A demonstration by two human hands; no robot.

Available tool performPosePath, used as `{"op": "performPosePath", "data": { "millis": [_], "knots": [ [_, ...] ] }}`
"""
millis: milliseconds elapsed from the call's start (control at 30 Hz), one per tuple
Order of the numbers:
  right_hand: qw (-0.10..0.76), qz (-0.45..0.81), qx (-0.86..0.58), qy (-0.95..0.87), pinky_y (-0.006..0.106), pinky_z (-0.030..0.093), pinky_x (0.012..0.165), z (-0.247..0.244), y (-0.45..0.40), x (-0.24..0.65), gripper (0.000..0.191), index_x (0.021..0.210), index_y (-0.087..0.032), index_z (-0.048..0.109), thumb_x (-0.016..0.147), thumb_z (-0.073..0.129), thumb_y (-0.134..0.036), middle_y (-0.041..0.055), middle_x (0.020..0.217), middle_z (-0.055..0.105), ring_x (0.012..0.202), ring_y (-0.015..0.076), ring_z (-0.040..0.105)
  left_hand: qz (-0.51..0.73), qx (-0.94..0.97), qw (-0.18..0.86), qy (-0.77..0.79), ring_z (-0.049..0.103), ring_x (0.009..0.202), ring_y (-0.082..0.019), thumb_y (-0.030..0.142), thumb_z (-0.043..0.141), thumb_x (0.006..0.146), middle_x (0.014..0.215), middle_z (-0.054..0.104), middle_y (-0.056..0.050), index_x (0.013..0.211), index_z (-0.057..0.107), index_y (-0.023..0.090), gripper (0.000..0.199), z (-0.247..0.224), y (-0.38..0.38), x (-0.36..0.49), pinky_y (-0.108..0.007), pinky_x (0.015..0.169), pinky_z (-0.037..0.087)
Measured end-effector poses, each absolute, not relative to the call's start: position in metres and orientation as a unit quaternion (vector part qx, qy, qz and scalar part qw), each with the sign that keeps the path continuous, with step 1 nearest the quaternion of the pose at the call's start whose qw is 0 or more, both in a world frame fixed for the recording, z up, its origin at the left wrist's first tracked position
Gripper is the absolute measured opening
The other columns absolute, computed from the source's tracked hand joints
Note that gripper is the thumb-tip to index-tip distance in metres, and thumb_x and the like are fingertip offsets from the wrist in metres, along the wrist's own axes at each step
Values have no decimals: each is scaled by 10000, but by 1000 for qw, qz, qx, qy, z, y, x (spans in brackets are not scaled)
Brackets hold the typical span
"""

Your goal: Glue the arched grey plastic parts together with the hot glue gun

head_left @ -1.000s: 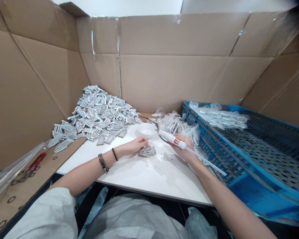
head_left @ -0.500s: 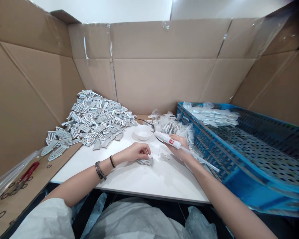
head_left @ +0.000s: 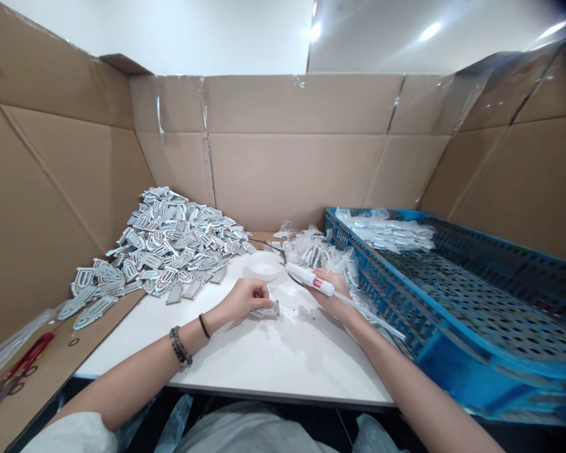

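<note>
My right hand [head_left: 336, 296] is wrapped round a white hot glue gun [head_left: 302, 274]; its nozzle points away to the left, over the area beside the bowl. A long translucent glue stick [head_left: 377, 322] sticks out of its back end. My left hand [head_left: 245, 299] has its fingers pinched together and lowered onto a small stack of grey flat pieces [head_left: 270, 311] on the white table. Whatever lies between those fingertips is too small to make out. A white round bowl [head_left: 263, 267] stands just beyond both hands.
A large heap of grey-and-white flat pieces [head_left: 174, 236] fills the back left. Bagged pieces [head_left: 318, 248] lie beside a blue plastic crate [head_left: 457, 371] holding white packets [head_left: 389, 233]. Red-handled scissors [head_left: 28, 358] rest on cardboard at left. Cardboard walls [head_left: 287, 170] surround the table [head_left: 283, 371].
My left hand has come down, its fingertips now at the grey pieces. The glue gun stays in my right hand. The view has tilted up and shifted slightly.
</note>
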State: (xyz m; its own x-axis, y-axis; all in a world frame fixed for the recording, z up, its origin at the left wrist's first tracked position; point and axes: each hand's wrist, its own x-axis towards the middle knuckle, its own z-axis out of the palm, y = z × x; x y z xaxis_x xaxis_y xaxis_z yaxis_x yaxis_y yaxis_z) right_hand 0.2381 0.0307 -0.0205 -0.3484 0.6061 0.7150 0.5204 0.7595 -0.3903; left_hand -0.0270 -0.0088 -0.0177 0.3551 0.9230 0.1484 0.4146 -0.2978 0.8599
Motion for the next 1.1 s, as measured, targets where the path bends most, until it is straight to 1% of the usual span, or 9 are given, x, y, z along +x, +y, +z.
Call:
{"op": "performPosePath", "data": {
  "millis": [133, 267, 467, 600, 700, 800, 967, 1033, 1100],
  "knots": [
    [449, 40, -358, -818, 265, 335, 538, -23, 33, 238, 299, 600, -212, 453, 870, 541, -302, 0, 609, 524, 521, 137, 465, 319, 759, 345, 451, 548, 654, -149, 458, 719, 786, 712, 675, -34, 750, 708, 148, 312, -21, -5, -30, -256, 616, 384],
    [455, 40, -352, -817, 269, 327, 531, -23, 33, 237, 295, 592, -214, 430, 860, 535, -278, -1, 602, 518, 511, 138, 457, 300, 768, 353, 442, 597, 707, -169, 411, 683, 825, 785, 723, -52, 794, 740, 154, 265, -23, -4, -31, -266, 667, 422],
    [461, 68, -350, -813, 256, 296, 500, -20, 32, 237, 287, 589, -213, 406, 841, 535, -261, -13, 590, 496, 494, 123, 415, 246, 822, 327, 397, 650, 871, -189, 352, 807, 730, 995, 756, -46, 1006, 762, 194, 321, -15, -9, -31, -257, 766, 454],
    [466, 65, -347, -811, 255, 283, 505, -22, 33, 237, 315, 578, -213, 393, 848, 535, -292, -13, 580, 484, 494, 119, 400, 237, 836, 319, 379, 653, 861, -180, 332, 758, 789, 998, 758, -55, 1018, 771, 187, 271, -11, -11, -30, -247, 757, 454],
    [464, 68, -347, -812, 254, 300, 528, -23, 34, 237, 313, 584, -209, 418, 858, 535, -307, -4, 600, 504, 519, 122, 435, 240, 834, 322, 379, 650, 834, -174, 353, 720, 830, 980, 758, -70, 990, 777, 169, 251, -11, -11, -29, -243, 737, 452],
    [452, 70, -359, -814, 257, 325, 551, -22, 34, 238, 295, 596, -205, 454, 857, 540, -311, 6, 620, 531, 541, 132, 471, 245, 828, 327, 384, 647, 842, -171, 350, 726, 825, 983, 755, -64, 995, 763, 168, 252, -10, -13, -28, -241, 749, 451],
    [453, 64, -366, -811, 255, 324, 544, -22, 32, 239, 321, 587, -205, 440, 868, 537, -325, -5, 605, 512, 519, 122, 455, 249, 807, 352, 403, 628, 845, -170, 349, 734, 815, 976, 747, -55, 1011, 750, 161, 272, -8, -13, -29, -246, 758, 438],
    [456, 61, -361, -811, 252, 324, 542, -23, 32, 240, 323, 589, -203, 442, 872, 541, -326, -9, 607, 510, 522, 119, 463, 271, 781, 385, 410, 616, 798, -164, 404, 754, 797, 932, 733, -60, 950, 748, 141, 305, -9, -12, -29, -247, 719, 434],
    [457, 60, -359, -812, 251, 326, 538, -23, 31, 241, 319, 593, -201, 461, 867, 554, -335, -12, 600, 507, 521, 121, 475, 321, 717, 459, 415, 620, 759, -157, 488, 778, 766, 888, 713, -62, 917, 722, 130, 392, -11, -11, -27, -249, 688, 443]
  ]
}}
